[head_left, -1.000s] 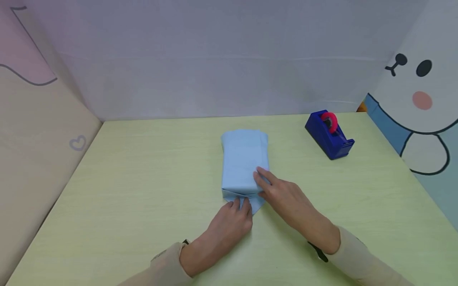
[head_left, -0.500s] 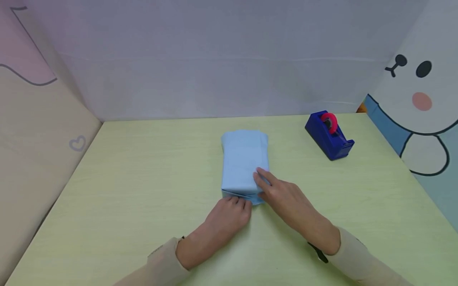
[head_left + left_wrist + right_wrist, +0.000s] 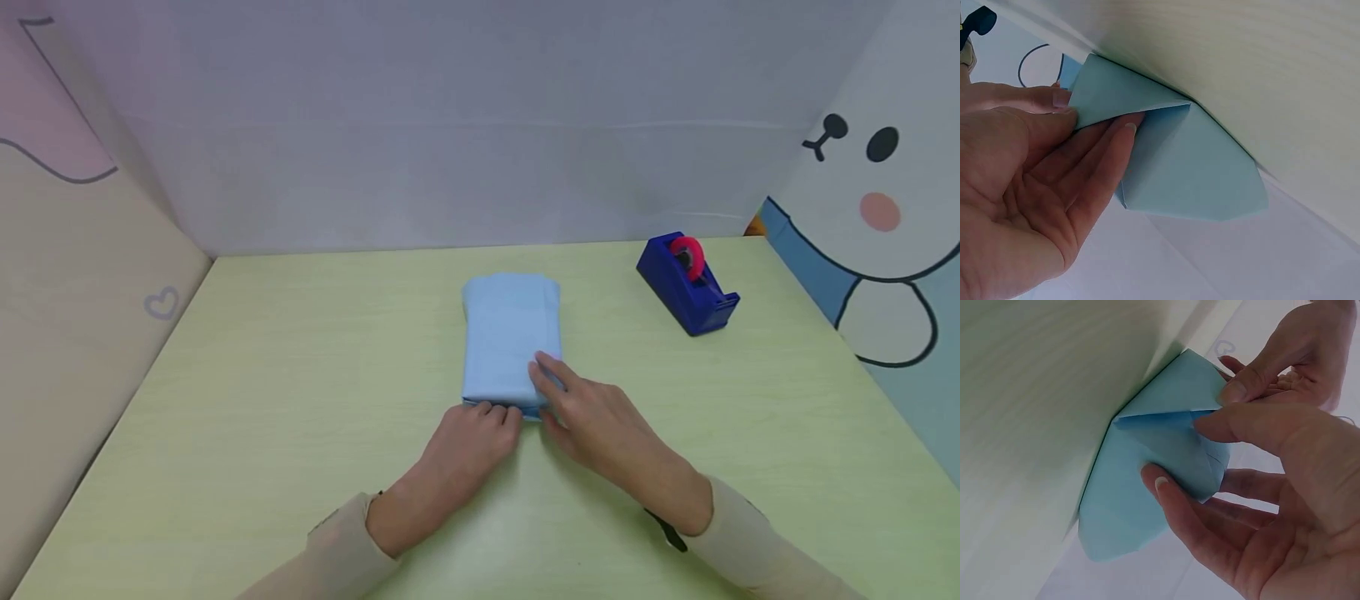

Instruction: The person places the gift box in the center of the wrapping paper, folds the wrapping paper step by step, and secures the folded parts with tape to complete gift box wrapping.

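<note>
A parcel wrapped in light blue paper point(image 3: 510, 329) lies on the table with its near end towards me. My left hand point(image 3: 474, 442) is at that end, its thumb and fingers pinching the folded paper flap point(image 3: 1125, 90), which stands raised against the end. My right hand point(image 3: 596, 417) holds the parcel's near right corner. In the right wrist view, the right thumb presses the end beneath the flap while the fingers point(image 3: 1175, 503) lie along the side. A dark gap shows under the flap's edge. What the parcel contains is hidden by the paper.
A blue tape dispenser point(image 3: 686, 287) with a pink-red roll stands at the back right of the pale table point(image 3: 300, 375). Behind the table is a plain greyish wall panel point(image 3: 450, 125), and printed panels flank both sides.
The left hand has moved slightly forward, lifting the triangular flap from the table up against the parcel's near end. The right hand has kept its hold.
</note>
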Demonstrator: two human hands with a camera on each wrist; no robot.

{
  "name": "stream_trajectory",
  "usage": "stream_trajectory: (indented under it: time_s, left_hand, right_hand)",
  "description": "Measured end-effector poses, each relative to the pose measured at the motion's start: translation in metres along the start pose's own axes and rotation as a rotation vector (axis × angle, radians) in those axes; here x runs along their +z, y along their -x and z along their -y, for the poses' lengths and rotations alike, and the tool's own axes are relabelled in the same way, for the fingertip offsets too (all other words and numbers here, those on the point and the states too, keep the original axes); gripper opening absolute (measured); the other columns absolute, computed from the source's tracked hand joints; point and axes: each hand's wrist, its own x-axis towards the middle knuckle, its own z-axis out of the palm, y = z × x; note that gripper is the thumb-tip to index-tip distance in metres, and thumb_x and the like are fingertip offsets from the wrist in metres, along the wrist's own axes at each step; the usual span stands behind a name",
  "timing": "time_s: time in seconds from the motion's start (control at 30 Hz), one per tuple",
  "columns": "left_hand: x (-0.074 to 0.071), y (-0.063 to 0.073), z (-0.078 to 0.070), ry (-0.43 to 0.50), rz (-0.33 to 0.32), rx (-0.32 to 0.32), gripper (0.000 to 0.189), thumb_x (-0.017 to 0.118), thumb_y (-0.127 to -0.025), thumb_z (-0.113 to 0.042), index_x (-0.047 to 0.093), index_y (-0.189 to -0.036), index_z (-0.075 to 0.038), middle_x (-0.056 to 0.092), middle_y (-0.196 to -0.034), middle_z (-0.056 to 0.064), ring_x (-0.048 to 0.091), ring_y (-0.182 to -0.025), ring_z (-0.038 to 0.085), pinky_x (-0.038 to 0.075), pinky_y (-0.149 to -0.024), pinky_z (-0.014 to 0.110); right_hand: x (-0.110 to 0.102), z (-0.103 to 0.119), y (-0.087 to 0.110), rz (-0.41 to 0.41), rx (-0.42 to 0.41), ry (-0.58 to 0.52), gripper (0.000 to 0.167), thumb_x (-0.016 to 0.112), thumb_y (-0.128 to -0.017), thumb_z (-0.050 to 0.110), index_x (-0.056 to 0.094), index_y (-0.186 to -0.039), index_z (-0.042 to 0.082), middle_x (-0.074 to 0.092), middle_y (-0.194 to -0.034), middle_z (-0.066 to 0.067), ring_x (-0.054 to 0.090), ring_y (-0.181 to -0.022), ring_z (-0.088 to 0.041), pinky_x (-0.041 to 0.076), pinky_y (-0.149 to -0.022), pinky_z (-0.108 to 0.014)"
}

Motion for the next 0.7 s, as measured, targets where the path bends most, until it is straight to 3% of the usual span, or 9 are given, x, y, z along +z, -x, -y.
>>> stream_trajectory:
  time_s: [0.13,0.23,0.43,0.53,0.7]
  left_hand:
    - [-0.004,-0.001,0.0,0.021,0.053,-0.029,0.018,0.081,-0.082,-0.003,0.064,-0.084,-0.008,0.055,-0.073,0.002,0.054,-0.061,0.012,0.043,-0.044,0.024]
    - [-0.006,-0.002,-0.001,0.024,0.055,-0.038,0.016,0.082,-0.082,-0.002,0.066,-0.085,-0.007,0.056,-0.079,0.004,0.055,-0.063,0.013,0.043,-0.044,0.024]
    - [-0.006,-0.006,0.001,0.022,-0.007,-0.027,0.018,0.083,-0.082,-0.003,0.066,-0.086,-0.008,0.06,-0.078,0.003,0.057,-0.065,0.014,0.044,-0.046,0.023]
    - [-0.007,-0.007,0.003,0.029,-0.052,-0.026,0.019,0.082,-0.081,-0.001,0.065,-0.085,-0.008,0.059,-0.077,0.003,0.056,-0.065,0.015,0.044,-0.046,0.023]
    - [-0.006,-0.011,0.007,0.069,-0.123,-0.034,0.013,0.079,-0.082,0.004,0.071,-0.086,-0.007,0.059,-0.089,0.007,0.054,-0.07,0.018,0.043,-0.046,0.023]
  right_hand:
    - [-0.002,0.0,0.0,0.033,0.008,-0.001,0.062,0.087,-0.079,0.015,0.064,-0.133,-0.005,0.063,-0.136,-0.02,0.06,-0.056,-0.017,0.043,-0.046,-0.026]
    - [-0.004,0.001,0.0,0.062,0.019,-0.008,0.065,0.087,-0.08,0.02,0.063,-0.135,-0.005,0.061,-0.138,-0.021,0.057,-0.054,-0.015,0.04,-0.045,-0.024]
    - [-0.002,0.001,0.0,0.05,0.0,-0.007,0.069,0.089,-0.08,0.029,0.063,-0.133,-0.006,0.062,-0.137,-0.022,0.062,-0.057,-0.018,0.044,-0.047,-0.024]
    - [0.0,0.0,0.0,0.01,-0.016,-0.008,0.065,0.091,-0.08,0.024,0.064,-0.131,-0.007,0.063,-0.134,-0.022,0.064,-0.06,-0.02,0.047,-0.048,-0.027]
    - [0.002,0.0,0.0,-0.024,-0.013,-0.001,0.062,0.091,-0.078,0.017,0.066,-0.129,-0.007,0.064,-0.132,-0.021,0.068,-0.064,-0.023,0.05,-0.049,-0.03]
